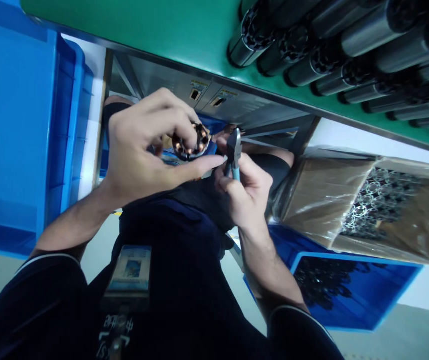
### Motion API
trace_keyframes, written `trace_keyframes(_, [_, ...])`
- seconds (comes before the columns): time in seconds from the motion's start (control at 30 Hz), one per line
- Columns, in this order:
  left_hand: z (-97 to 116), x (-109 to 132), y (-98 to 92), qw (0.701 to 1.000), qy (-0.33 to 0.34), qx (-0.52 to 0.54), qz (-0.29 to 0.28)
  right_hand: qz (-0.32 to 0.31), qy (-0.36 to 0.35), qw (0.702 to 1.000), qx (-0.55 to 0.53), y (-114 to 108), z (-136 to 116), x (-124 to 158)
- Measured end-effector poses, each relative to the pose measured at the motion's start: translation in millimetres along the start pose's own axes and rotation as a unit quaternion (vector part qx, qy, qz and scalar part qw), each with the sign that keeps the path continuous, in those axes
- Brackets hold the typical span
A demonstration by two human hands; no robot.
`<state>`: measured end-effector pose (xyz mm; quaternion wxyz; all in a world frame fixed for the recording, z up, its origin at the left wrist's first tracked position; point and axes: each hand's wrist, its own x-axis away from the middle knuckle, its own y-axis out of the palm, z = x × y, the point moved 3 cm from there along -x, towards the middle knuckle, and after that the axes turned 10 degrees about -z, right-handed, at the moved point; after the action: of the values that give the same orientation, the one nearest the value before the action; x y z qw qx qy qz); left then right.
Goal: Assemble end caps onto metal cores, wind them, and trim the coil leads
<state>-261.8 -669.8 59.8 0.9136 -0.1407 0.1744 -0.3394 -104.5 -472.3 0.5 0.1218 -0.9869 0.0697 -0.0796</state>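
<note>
A round motor stator [201, 140] with copper windings and a dark rim is gripped in the fingers of my left hand [143, 145]. Its coil side faces up and partly toward me, and my fingers cover some of it. My right hand [246, 192] is closed around the blue-green handles of a pair of cutting pliers [234, 150], whose metal jaws point up and away from me. The pliers are just right of the stator, close to my left thumb tip. Both hands are above my lap, in front of the bench edge.
Rows of dark metal cylinders [330, 70] stand on the green bench top [143, 30]. Blue crates [12, 135] are at the left. On the right, a plastic-lined carton [327, 200] holds metal rings, above a blue bin [372, 305] of dark parts. Grey cabinets [169, 85] stand under the bench.
</note>
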Motion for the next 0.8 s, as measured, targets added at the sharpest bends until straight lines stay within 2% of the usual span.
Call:
trace_keyframes(0.07, [-14, -2, 5.5, 0.988, -0.042, 0.148, -0.001, 0.014, -0.023, 0.999, 0.037, -3, 2, -5])
trace_keyframes(0.13, [-25, -3, 13.2, 0.955, -0.098, 0.281, -0.006, 0.025, -0.057, 0.993, 0.097, -5, 0, -6])
trace_keyframes(0.23, [-27, -4, 24.8, 0.915, -0.158, 0.370, -0.015, 0.038, -0.091, 0.981, 0.167, -4, -10, -5])
trace_keyframes(0.4, [-18, -6, 38.7, 0.891, -0.172, 0.419, -0.014, 0.090, -0.105, 0.960, 0.244, 1, -21, -5])
trace_keyframes(0.53, [-19, -6, 45.6, 0.899, -0.163, 0.408, -0.008, 0.126, -0.143, 0.936, 0.297, 2, -24, -10])
trace_keyframes(0.67, [-20, -8, 48.0, 0.898, -0.190, 0.396, 0.003, 0.130, -0.188, 0.920, 0.317, 1, -24, -12])
trace_keyframes(0.8, [-23, -8, 49.2, 0.893, -0.199, 0.403, 0.009, 0.118, -0.178, 0.918, 0.335, 0, -20, -13])
